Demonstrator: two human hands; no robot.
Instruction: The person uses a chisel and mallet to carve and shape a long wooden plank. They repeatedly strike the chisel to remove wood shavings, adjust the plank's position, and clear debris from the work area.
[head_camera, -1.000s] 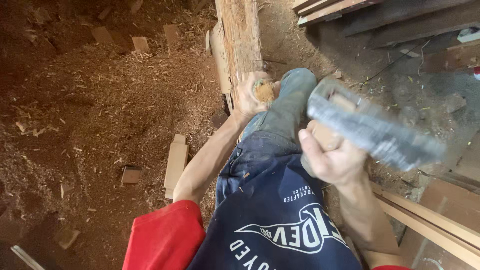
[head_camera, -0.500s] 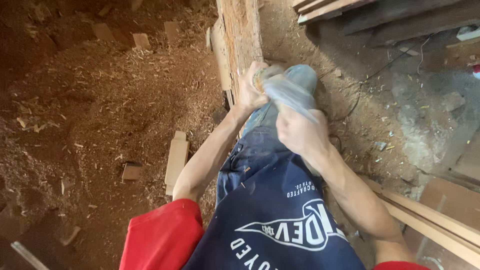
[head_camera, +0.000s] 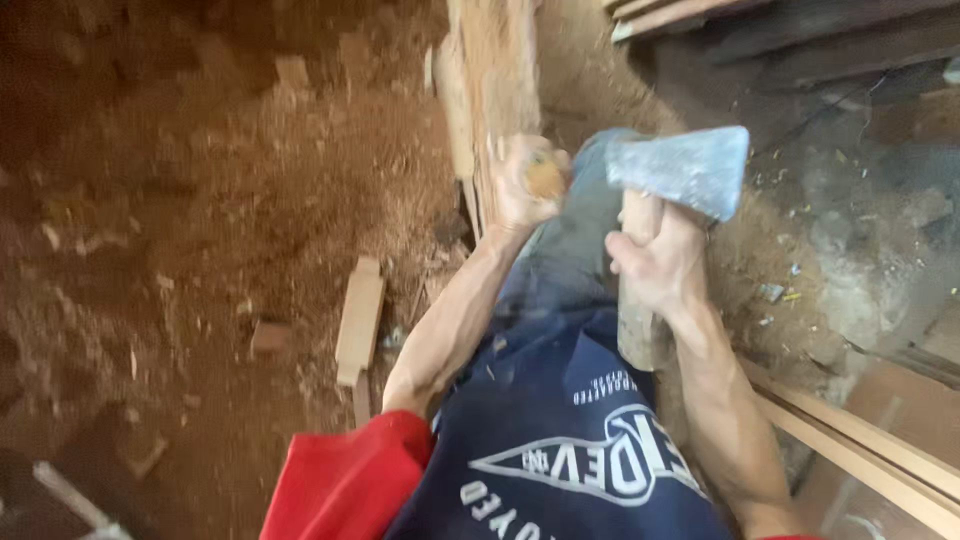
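My right hand (head_camera: 655, 262) grips the wooden handle of a hatchet, whose grey metal head (head_camera: 682, 168) is raised to the right of my knee. My left hand (head_camera: 527, 180) is closed around a small piece of wood (head_camera: 545, 178) and holds it against a tall upright timber block (head_camera: 497, 75). My knee in blue jeans (head_camera: 570, 250) lies between the two hands. The hatchet head is blurred.
Reddish sawdust and wood chips cover the ground on the left. A short flat offcut (head_camera: 359, 318) lies beside my left forearm. Long planks (head_camera: 860, 435) run along the lower right, and dark boards (head_camera: 760, 25) lie at the top right.
The hatchet came down onto the wood held by my left hand half a second ago, and it has now lifted back up to the right. My left hand has stayed at the block.
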